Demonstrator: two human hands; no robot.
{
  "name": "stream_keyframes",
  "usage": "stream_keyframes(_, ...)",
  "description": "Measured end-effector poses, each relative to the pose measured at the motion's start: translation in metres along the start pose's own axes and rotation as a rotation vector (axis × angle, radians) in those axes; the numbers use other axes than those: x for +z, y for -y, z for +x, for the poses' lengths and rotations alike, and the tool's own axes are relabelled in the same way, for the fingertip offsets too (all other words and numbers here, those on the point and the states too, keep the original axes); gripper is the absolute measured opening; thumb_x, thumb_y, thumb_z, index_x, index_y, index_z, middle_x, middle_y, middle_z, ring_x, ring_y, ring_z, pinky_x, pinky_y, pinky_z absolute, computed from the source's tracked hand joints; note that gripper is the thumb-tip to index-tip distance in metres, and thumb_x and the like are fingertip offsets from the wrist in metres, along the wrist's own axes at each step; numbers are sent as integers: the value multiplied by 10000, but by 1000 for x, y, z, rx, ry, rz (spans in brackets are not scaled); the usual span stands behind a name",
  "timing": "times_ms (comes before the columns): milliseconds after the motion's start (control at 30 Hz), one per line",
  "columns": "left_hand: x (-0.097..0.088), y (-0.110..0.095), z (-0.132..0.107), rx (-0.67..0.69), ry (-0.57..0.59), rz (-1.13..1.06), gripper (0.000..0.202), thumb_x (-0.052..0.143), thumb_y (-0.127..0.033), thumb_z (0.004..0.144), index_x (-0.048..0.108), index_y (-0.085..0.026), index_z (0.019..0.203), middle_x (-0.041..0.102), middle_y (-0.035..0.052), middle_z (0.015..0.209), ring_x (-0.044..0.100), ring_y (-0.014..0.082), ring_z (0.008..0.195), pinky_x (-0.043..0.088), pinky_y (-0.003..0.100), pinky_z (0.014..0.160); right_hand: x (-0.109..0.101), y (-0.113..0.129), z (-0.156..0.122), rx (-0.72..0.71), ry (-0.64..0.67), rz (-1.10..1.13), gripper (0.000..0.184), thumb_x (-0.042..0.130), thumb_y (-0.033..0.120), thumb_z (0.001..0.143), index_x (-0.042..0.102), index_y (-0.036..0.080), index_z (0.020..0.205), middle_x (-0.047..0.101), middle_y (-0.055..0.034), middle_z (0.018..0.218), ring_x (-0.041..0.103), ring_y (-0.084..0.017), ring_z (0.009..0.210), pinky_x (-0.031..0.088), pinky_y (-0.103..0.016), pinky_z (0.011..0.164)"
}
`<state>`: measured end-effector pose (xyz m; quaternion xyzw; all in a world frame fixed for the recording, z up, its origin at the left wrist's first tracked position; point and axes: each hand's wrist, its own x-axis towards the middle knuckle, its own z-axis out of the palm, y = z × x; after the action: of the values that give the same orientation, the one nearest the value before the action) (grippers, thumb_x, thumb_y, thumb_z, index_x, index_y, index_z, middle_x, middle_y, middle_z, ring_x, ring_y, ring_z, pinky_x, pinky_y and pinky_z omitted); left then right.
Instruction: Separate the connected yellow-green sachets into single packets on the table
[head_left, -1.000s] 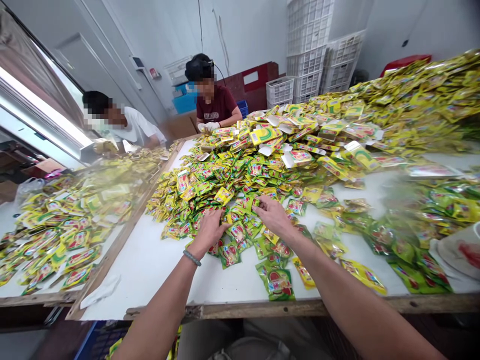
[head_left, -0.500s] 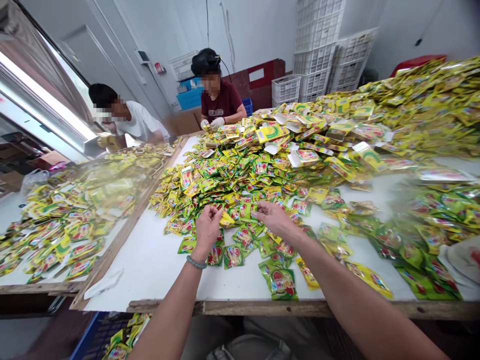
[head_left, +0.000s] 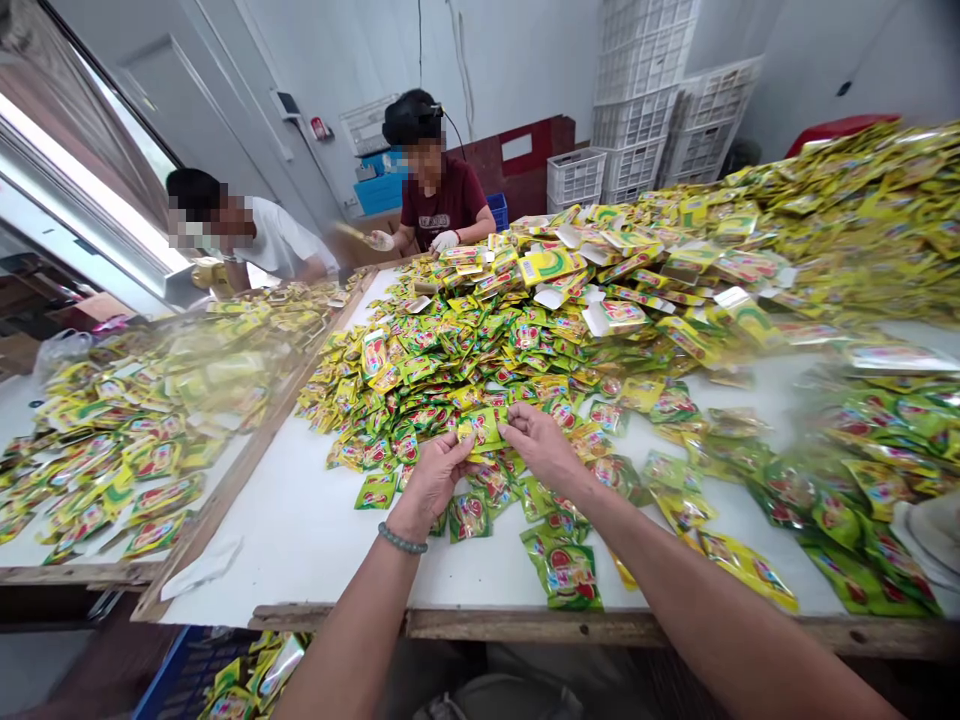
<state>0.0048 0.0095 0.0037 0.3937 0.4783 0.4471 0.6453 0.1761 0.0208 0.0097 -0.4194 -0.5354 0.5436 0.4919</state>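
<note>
My left hand (head_left: 433,482), with a beaded bracelet at its wrist, pinches the left end of green and yellow candy packets (head_left: 484,428). Their right end is pinched by my right hand (head_left: 541,445), so they stretch flat between both hands. Whether a yellow packet lies under the green one I cannot tell. Just behind rises a heap of green and yellow packets (head_left: 442,350). A larger green packet with a watermelon picture (head_left: 562,568) lies near the table's front edge, below my right hand.
Printed cardboard boxes (head_left: 551,268) lie on the heap, some with flaps open. A wooden rail (head_left: 225,490) divides the tables. A blue crate (head_left: 176,670) holds packets below. Two people sit across, one in a maroon shirt (head_left: 450,205). White crates (head_left: 637,110) are stacked behind.
My left hand has moved right, bringing its yellow packet against the green one in my right hand. The co-worker in maroon has spread their gloved hands apart, one holding something out leftward.
</note>
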Motion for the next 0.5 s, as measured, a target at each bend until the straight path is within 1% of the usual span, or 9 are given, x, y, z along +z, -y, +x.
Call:
stream_keyframes(67,0,0,-1,51,-22,40,432,846,-453,606,651,-144,837,674,5,714,590,108,549,462,218,517,-3,1,1,-30,-44,-21,247,592,410,743,437,219,720,387,79,572,348,-95,523,299,-238,512)
stream_keyframes(167,1,2,0,164,-130,137,403,804,-481,648,640,-160,828,661,-14,679,570,104,482,401,212,460,-7,4,1,-25,-130,-17,268,612,428,740,446,218,726,415,66,594,391,-110,563,326,-246,540)
stream_keyframes(233,2,3,2,226,-199,208,363,756,-495,700,625,-167,784,633,-24,643,557,102,458,381,217,456,-7,6,-1,25,-91,48,277,624,445,737,472,213,748,467,54,620,426,-116,580,346,-251,559)
stream_keyframes(333,6,6,2,282,-259,255,336,673,-515,780,608,-186,751,587,-34,589,551,115,479,398,230,476,-1,4,-5,75,27,89,286,634,462,733,496,212,754,507,49,621,423,-115,555,328,-249,543)
stream_keyframes(400,11,6,-1,301,-257,213,364,614,-554,815,604,-195,759,599,-26,618,557,124,528,425,234,500,5,0,-7,67,38,21,283,626,461,735,481,219,714,470,59,576,382,-112,521,295,-248,518)
stream_keyframes(433,13,6,-2,301,-235,179,383,596,-573,821,605,-194,770,619,-17,655,566,127,562,442,235,519,6,-2,-7,55,21,-24,279,615,456,739,468,222,695,443,65,557,361,-111,509,280,-249,509)
stream_keyframes(500,18,4,-6,288,-166,128,384,639,-565,793,621,-185,844,667,3,769,597,132,640,472,234,570,8,-6,-7,29,-25,-102,266,589,435,748,442,227,669,402,71,537,337,-112,500,262,-253,501)
